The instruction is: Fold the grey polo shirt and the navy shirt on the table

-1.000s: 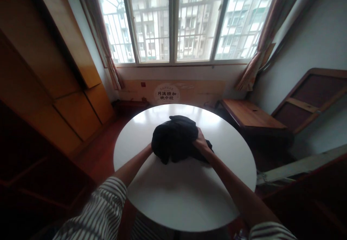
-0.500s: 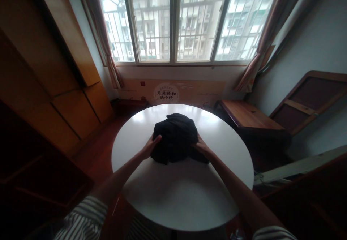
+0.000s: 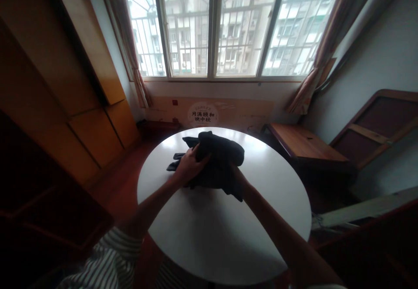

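Observation:
A bunched black garment (image 3: 217,167) is over the far half of a round white table (image 3: 209,245); its exact kind does not show. My left hand (image 3: 192,163) grips its left side, thumb and fingers closed on the dark cloth. Loose flaps of the fabric stick out to the left beyond that hand. On the right, my right hand (image 3: 240,178) reaches in under the cloth, and its fingers are hidden there. A corner of the garment hangs down beside the right wrist.
Behind the table stands a long printed box panel (image 3: 235,110) below the window (image 3: 212,28). To the right are a low wooden bench (image 3: 303,143) and a folded-looking wooden frame panel (image 3: 369,128). Wooden cabinets (image 3: 88,136) line the left side.
My left hand has moved right and up onto the garment. The cloth has been lifted and turned, with flaps now spread to the left. The view has shifted slightly.

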A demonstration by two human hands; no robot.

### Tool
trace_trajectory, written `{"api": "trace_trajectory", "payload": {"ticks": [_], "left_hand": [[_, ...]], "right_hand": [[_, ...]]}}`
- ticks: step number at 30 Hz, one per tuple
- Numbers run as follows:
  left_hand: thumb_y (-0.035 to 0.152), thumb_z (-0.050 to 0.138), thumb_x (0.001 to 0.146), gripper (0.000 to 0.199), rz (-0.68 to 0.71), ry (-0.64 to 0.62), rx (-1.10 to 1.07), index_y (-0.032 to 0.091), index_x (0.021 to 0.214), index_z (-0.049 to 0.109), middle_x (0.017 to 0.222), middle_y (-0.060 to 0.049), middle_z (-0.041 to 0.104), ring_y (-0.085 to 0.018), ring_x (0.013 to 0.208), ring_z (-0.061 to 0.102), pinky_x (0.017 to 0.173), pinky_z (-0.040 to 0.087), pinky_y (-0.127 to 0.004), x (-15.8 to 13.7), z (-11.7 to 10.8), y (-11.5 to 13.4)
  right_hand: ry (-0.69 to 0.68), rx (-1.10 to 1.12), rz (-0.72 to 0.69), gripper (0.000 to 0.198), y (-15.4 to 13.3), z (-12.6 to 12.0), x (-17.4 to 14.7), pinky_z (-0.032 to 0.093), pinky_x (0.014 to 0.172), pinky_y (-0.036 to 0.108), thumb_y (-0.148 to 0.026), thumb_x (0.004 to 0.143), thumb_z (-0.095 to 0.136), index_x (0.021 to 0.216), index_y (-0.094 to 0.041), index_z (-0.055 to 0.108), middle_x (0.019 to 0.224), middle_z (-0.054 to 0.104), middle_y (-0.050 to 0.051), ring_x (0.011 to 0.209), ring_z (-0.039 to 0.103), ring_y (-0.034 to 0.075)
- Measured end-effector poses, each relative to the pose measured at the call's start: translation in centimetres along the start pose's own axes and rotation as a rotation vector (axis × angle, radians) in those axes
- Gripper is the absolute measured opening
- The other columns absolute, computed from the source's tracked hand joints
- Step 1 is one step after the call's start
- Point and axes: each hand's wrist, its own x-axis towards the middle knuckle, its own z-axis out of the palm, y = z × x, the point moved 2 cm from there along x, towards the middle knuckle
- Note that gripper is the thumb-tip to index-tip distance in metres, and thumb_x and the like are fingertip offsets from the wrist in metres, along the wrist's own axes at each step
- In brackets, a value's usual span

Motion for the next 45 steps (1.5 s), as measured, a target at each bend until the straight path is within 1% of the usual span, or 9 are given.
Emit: {"api": "trace_trajectory", "payload": {"ticks": [3, 7, 10, 13, 16, 18, 25, 36, 45], "left_hand": [[0.046, 0.056, 0.090, 0.052, -0.131, -0.129, 0.147, 0.028, 0.138, 0.051, 0.126, -0.012, 0.059, -0.033, 0.113, 0.058, 0.097, 0.045, -0.052, 0.2, 3.2, -4.7], [0.041, 0.056, 0.088, 0.064, -0.083, -0.172, 0.236, 0.028, 0.148, 0.037, 0.151, -0.015, 0.036, -0.039, 0.139, 0.029, 0.107, 0.021, -0.071, -1.7, 6.2, -9.5], [0.042, 0.051, 0.090, 0.067, -0.027, -0.203, 0.194, 0.029, 0.152, 0.029, 0.156, -0.015, 0.026, -0.039, 0.142, 0.021, 0.107, 0.017, -0.073, -3.2, 6.3, -10.4], [0.043, 0.048, 0.093, 0.066, -0.003, -0.230, 0.182, 0.029, 0.153, 0.025, 0.157, -0.016, 0.023, -0.041, 0.142, 0.019, 0.105, 0.017, -0.073, -4.5, 5.8, -10.4], [0.043, 0.047, 0.093, 0.065, 0.013, -0.248, 0.204, 0.028, 0.153, 0.025, 0.156, -0.017, 0.026, -0.042, 0.142, 0.018, 0.106, 0.016, -0.073, -5.6, 5.7, -10.7], [0.042, 0.046, 0.094, 0.064, 0.024, -0.261, 0.217, 0.026, 0.153, 0.027, 0.155, -0.018, 0.028, -0.041, 0.141, 0.019, 0.107, 0.014, -0.072, -6.1, 5.9, -11.4], [0.039, 0.046, 0.092, 0.062, -0.015, -0.253, 0.230, 0.021, 0.151, 0.033, 0.152, -0.019, 0.034, -0.039, 0.139, 0.027, 0.111, 0.015, -0.066, -2.2, 6.2, -15.8], [0.045, 0.046, 0.092, 0.067, -0.178, -0.180, 0.248, 0.018, 0.151, 0.031, 0.155, -0.016, 0.031, -0.038, 0.141, 0.025, 0.115, 0.013, -0.056, 7.0, 6.8, -24.6], [0.041, 0.047, 0.093, 0.066, -0.255, -0.194, 0.306, 0.020, 0.153, 0.028, 0.160, -0.014, 0.018, -0.039, 0.143, 0.019, 0.115, 0.011, -0.057, 10.9, 7.3, -27.5]], "right_hand": [[0.054, -0.225, -0.026, 0.054, -0.1, -1.3, 0.9, 0.054, 0.088, 0.044, -0.067, 0.074, 0.063, 0.098, -0.019, 0.068, 0.096, 0.073, 0.009, 0.099, 0.065, 0.031], [0.154, -0.766, -0.257, 0.050, -0.2, -3.0, 1.3, 0.044, 0.098, 0.052, -0.059, 0.083, 0.056, 0.111, -0.019, 0.065, 0.111, 0.069, 0.011, 0.111, 0.058, 0.035], [0.171, -1.007, -0.564, 0.055, -0.9, -2.6, 0.5, 0.039, 0.103, 0.056, -0.049, 0.090, 0.049, 0.134, -0.017, 0.053, 0.128, 0.058, 0.016, 0.121, 0.051, 0.036], [0.000, -1.184, -0.714, 0.062, -0.8, -1.2, -1.0, 0.034, 0.108, 0.057, -0.044, 0.094, 0.045, 0.150, -0.022, 0.034, 0.150, 0.036, 0.017, 0.138, 0.033, 0.035], [-0.100, -1.389, -0.705, 0.084, 0.7, -0.1, -2.1, 0.027, 0.108, 0.066, -0.057, 0.080, 0.064, 0.152, -0.029, 0.032, 0.160, 0.013, 0.013, 0.145, 0.004, 0.045], [-0.088, -1.481, -0.711, 0.097, 1.8, 0.4, -2.2, 0.024, 0.106, 0.071, -0.059, 0.069, 0.074, 0.152, -0.030, 0.033, 0.161, 0.007, 0.014, 0.143, -0.003, 0.051], [-0.021, -1.588, -0.671, 0.092, 3.1, 2.2, 3.3, 0.028, 0.105, 0.066, -0.033, 0.076, 0.072, 0.154, -0.034, 0.023, 0.161, 0.011, 0.012, 0.142, 0.009, 0.049], [0.010, -1.627, -0.633, 0.093, 4.1, 4.8, 14.9, 0.025, 0.106, 0.065, -0.025, 0.077, 0.067, 0.155, -0.034, 0.016, 0.162, 0.011, 0.012, 0.142, 0.011, 0.048], [-0.034, -1.633, -0.591, 0.093, 4.6, 5.0, 21.5, 0.021, 0.108, 0.063, -0.027, 0.076, 0.069, 0.155, -0.033, 0.019, 0.162, 0.005, 0.012, 0.144, 0.005, 0.045]]}}
